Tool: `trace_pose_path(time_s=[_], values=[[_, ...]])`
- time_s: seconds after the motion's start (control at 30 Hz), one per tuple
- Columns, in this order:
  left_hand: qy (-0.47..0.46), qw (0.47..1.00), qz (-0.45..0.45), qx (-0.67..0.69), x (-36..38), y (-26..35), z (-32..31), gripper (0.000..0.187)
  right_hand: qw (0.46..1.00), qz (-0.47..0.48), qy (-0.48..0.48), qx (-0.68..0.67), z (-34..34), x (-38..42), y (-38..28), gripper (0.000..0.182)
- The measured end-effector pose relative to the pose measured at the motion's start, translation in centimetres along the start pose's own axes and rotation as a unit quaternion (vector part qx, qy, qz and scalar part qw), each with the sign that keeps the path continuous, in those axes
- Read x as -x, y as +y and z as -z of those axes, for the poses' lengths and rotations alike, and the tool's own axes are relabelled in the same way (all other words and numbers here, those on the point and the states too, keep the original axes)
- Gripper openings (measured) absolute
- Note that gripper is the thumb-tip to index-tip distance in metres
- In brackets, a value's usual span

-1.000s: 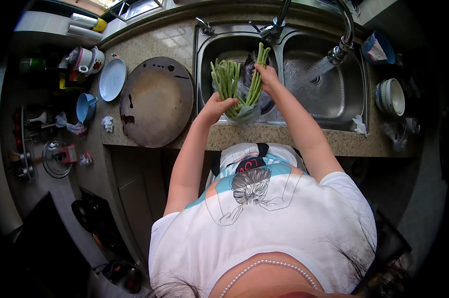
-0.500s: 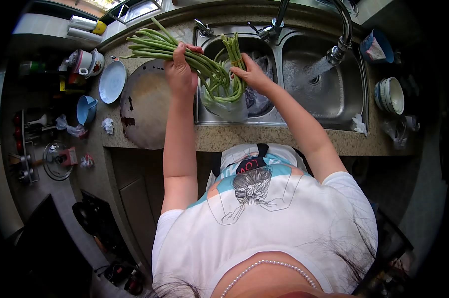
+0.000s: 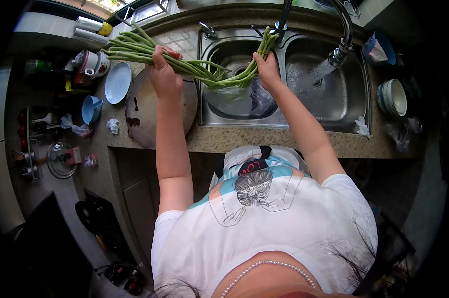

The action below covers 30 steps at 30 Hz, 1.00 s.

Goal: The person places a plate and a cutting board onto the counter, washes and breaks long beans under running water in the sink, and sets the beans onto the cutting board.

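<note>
A bundle of long green beans (image 3: 197,69) stretches between my two hands above the left sink basin (image 3: 242,118). My left hand (image 3: 164,72) is closed round the loose, fanned-out part, which sticks out to the left over the counter. At the other end, my right hand (image 3: 267,69) grips the bundle near a band that ties it. The middle of the bundle sags between them. Below it, a clear plastic bag (image 3: 234,102) lies in the left basin.
Water runs from the faucet (image 3: 337,55) into the right basin (image 3: 328,99). A round board (image 3: 147,119) lies on the counter under my left forearm. A light blue plate (image 3: 118,83) and a blue cup (image 3: 91,109) are further left; stacked bowls (image 3: 394,98) stand at the right.
My hands have moved apart, the left one leftward and the right one rightward. The long beans, bunched and looped before, are now drawn out flatter between them.
</note>
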<state>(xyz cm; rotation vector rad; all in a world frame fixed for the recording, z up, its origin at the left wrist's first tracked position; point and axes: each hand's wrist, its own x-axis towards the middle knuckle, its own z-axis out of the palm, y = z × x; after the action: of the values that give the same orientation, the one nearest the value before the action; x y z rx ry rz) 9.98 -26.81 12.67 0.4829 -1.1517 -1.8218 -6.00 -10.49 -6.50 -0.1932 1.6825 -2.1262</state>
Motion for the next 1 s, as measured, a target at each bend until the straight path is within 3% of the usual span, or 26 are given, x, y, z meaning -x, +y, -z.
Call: trace_pose_path(time_s=[0.03, 0.07, 0.23, 0.4, 0.5, 0.67, 0.83, 0.97, 1.0], values=[[0.025, 0.996, 0.029, 0.081, -1.1, 0.4, 1.5, 0.016, 0.999, 0.021, 0.05, -0.007, 0.1, 0.0, 0.0, 0.028], [0.037, 0.995, 0.025, 0.088, -1.6, 0.5, 2.9, 0.016, 0.994, -0.022, 0.078, -0.071, 0.5, 0.2, -0.1, 0.03], [0.039, 0.992, -0.013, 0.117, -1.1, 2.4, 3.2, 0.016, 0.99, -0.067, 0.073, -0.105, 0.6, 0.6, 1.3, 0.023], [0.001, 0.994, -0.009, 0.11, -0.7, 2.6, 3.6, 0.014, 0.931, -0.2, 0.072, -0.295, 0.1, 0.9, -0.2, 0.022], [0.004, 0.993, 0.007, 0.116, -0.7, 2.6, 3.9, 0.013, 0.913, -0.248, 0.036, -0.322, 1.4, 0.0, 1.3, 0.024], [0.0, 0.986, 0.019, 0.167, -0.6, 2.8, 4.3, 0.014, 0.901, -0.265, 0.106, -0.326, 2.1, -0.1, 2.2, 0.032], [0.008, 0.983, 0.004, 0.185, 0.2, 4.2, 4.8, 0.015, 0.844, -0.353, 0.044, -0.402, 4.5, -0.9, 2.8, 0.045], [-0.017, 0.975, 0.014, 0.223, 0.4, 6.3, 5.7, 0.016, 0.869, -0.327, 0.097, -0.358, 3.8, -0.6, 2.5, 0.036], [-0.018, 0.974, 0.008, 0.224, 0.5, 6.8, 5.7, 0.017, 0.869, -0.319, 0.122, -0.357, 3.7, -0.9, 2.7, 0.026]])
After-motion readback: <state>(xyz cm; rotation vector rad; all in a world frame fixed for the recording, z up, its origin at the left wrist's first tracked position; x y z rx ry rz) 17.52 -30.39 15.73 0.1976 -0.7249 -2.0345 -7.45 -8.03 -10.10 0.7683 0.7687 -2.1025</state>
